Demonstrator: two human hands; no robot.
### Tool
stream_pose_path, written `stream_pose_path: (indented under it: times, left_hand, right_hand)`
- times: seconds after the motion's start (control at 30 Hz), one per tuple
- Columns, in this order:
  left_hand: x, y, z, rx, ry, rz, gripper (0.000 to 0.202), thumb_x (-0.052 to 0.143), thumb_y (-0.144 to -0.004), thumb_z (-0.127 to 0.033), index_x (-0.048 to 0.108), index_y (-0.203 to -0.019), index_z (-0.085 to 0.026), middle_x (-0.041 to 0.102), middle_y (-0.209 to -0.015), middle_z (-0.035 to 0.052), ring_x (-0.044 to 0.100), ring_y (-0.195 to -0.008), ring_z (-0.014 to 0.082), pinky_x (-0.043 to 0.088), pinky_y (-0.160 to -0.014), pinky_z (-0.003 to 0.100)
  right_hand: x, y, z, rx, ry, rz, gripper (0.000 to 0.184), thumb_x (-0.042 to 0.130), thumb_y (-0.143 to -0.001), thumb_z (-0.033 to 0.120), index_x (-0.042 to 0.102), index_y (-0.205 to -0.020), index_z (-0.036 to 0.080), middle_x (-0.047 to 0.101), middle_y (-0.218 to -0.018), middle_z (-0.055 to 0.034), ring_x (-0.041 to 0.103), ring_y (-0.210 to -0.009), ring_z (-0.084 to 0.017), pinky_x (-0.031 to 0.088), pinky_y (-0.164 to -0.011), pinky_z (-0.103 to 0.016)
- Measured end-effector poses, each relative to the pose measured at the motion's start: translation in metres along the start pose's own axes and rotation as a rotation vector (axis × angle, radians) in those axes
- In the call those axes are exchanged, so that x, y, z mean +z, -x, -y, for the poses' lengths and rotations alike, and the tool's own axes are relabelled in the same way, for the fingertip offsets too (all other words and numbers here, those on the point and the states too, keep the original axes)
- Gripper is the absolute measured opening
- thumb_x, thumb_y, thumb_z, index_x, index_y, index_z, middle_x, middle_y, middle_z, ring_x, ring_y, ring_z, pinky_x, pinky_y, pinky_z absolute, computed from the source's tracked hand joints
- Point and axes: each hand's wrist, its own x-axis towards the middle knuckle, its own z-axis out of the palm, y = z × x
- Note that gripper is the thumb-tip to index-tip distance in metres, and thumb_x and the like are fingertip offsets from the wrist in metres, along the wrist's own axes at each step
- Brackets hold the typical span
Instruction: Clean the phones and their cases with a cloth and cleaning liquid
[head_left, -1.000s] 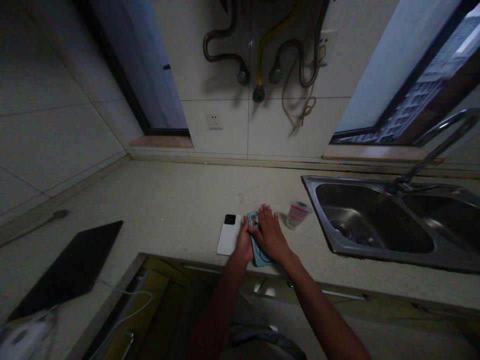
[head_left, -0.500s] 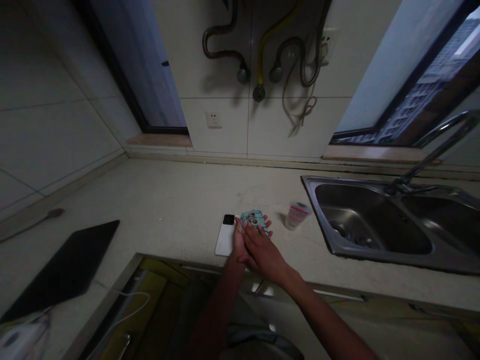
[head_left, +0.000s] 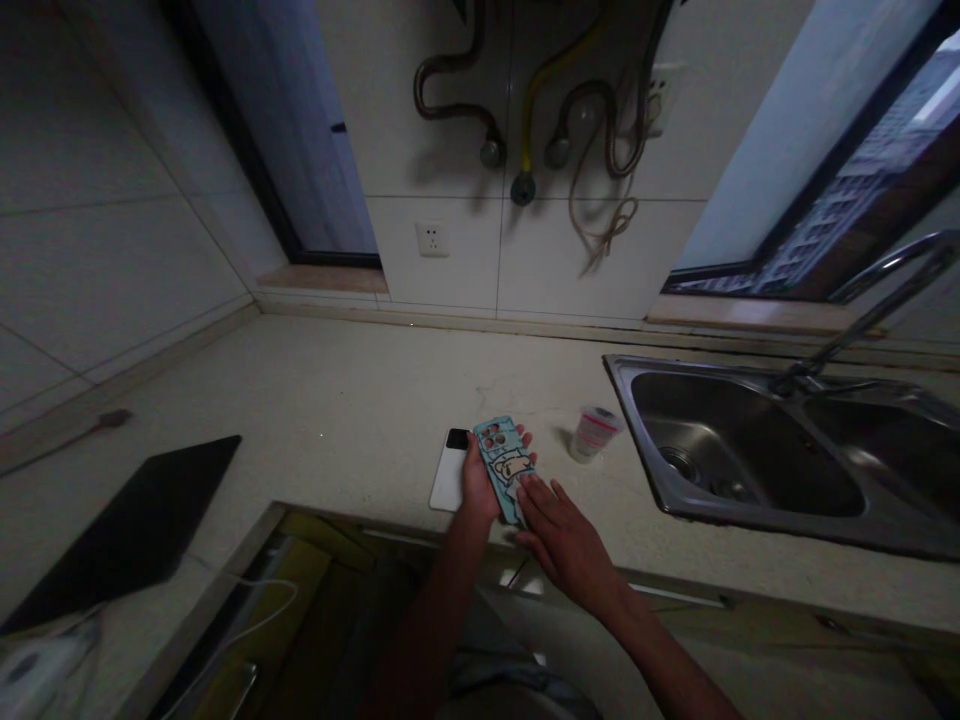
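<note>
A light-blue phone case (head_left: 504,462) with a cartoon figure and round camera holes lies tilted in my left hand (head_left: 478,484). The thumb is along its left edge, and fingertips show past its right edge. My right hand (head_left: 561,530) rests on the lower right part of the case, its fingers stretched out and lying fairly flat. Whether anything thin is under those fingers cannot be made out. Just left of my left hand, a white phone (head_left: 447,482) with a black camera block lies on the counter, partly covered by the hand.
A clear plastic cup (head_left: 595,436) with pink bands stands right of my hands. Beyond it is a steel double sink (head_left: 656,490) with a faucet (head_left: 870,315). On the left lie a dark flat panel (head_left: 142,530) and a white cable (head_left: 281,598). The counter (head_left: 360,390) meets a tiled wall.
My right hand has slid down toward me along the phone case, uncovering the cartoon print. My left hand still holds the case, which now shows nearly whole.
</note>
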Motion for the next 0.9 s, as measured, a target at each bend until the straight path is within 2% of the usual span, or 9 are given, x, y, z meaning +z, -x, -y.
stream_pose_path:
  times: [0.13,0.27,0.37,0.57,0.67,0.77,0.9]
  left_hand:
    - [-0.001,-0.002,0.002,-0.038,-0.016,0.002,0.062,0.041,-0.094,-0.062,0.055,-0.137,-0.020,0.064,-0.129,0.0156,0.061,-0.119,0.0308,0.047,-0.099,0.051]
    - [0.000,-0.002,0.002,-0.041,-0.041,-0.006,0.062,0.039,-0.094,-0.061,0.058,-0.134,-0.017,0.065,-0.128,0.0165,0.058,-0.124,0.0328,0.043,-0.106,0.054]
    - [-0.001,-0.003,0.001,-0.027,-0.030,-0.035,0.066,0.035,-0.095,-0.062,0.060,-0.129,-0.012,0.066,-0.124,0.0186,0.059,-0.123,0.0330,0.042,-0.107,0.053]
    - [-0.004,-0.004,0.000,-0.005,-0.028,-0.125,0.064,0.039,-0.094,-0.062,0.057,-0.133,-0.014,0.070,-0.114,0.0168,0.068,-0.105,0.0283,0.051,-0.096,0.050]
    - [-0.005,-0.005,0.000,-0.031,-0.021,-0.130,0.061,0.037,-0.096,-0.060,0.056,-0.134,-0.015,0.071,-0.111,0.0163,0.069,-0.100,0.0275,0.053,-0.092,0.050]
    - [-0.006,-0.005,-0.002,-0.038,0.012,-0.091,0.058,0.036,-0.097,-0.057,0.057,-0.133,-0.016,0.071,-0.112,0.0155,0.069,-0.103,0.0273,0.052,-0.094,0.050]
    - [-0.008,-0.003,-0.002,-0.031,0.022,-0.071,0.061,0.034,-0.097,-0.058,0.058,-0.131,-0.014,0.071,-0.114,0.0164,0.067,-0.106,0.0279,0.051,-0.095,0.049]
  right_hand:
    - [0.013,-0.001,-0.009,0.119,0.006,-0.065,0.061,0.049,-0.099,0.036,0.033,-0.153,0.012,0.041,-0.153,-0.0222,0.038,-0.143,-0.032,0.042,-0.112,-0.054]
    - [0.028,-0.018,-0.014,0.223,-0.009,-0.108,0.069,0.048,-0.099,0.043,0.026,-0.155,0.009,0.034,-0.155,-0.0263,0.032,-0.145,-0.037,0.039,-0.112,-0.059]
    - [0.036,-0.029,-0.011,0.251,-0.012,-0.134,0.071,0.048,-0.099,0.042,0.023,-0.155,0.007,0.030,-0.156,-0.0282,0.028,-0.146,-0.039,0.037,-0.112,-0.062]
    - [0.037,-0.019,0.021,0.086,-0.028,-0.049,0.076,0.061,-0.093,0.030,0.024,-0.154,0.005,0.029,-0.157,-0.0262,0.021,-0.149,-0.036,0.035,-0.116,-0.057]
    - [0.035,-0.010,0.029,0.061,-0.035,-0.053,0.068,0.059,-0.092,0.021,0.030,-0.153,0.008,0.035,-0.156,-0.0240,0.028,-0.148,-0.034,0.038,-0.115,-0.057]
    - [0.033,-0.002,0.022,-0.010,-0.062,-0.084,0.057,0.051,-0.094,0.012,0.039,-0.150,0.015,0.048,-0.149,-0.0191,0.040,-0.143,-0.029,0.042,-0.113,-0.055]
    - [0.028,0.009,-0.003,-0.128,-0.115,-0.191,0.053,0.046,-0.096,0.007,0.046,-0.146,0.024,0.057,-0.142,-0.0121,0.046,-0.139,-0.023,0.045,-0.111,-0.049]
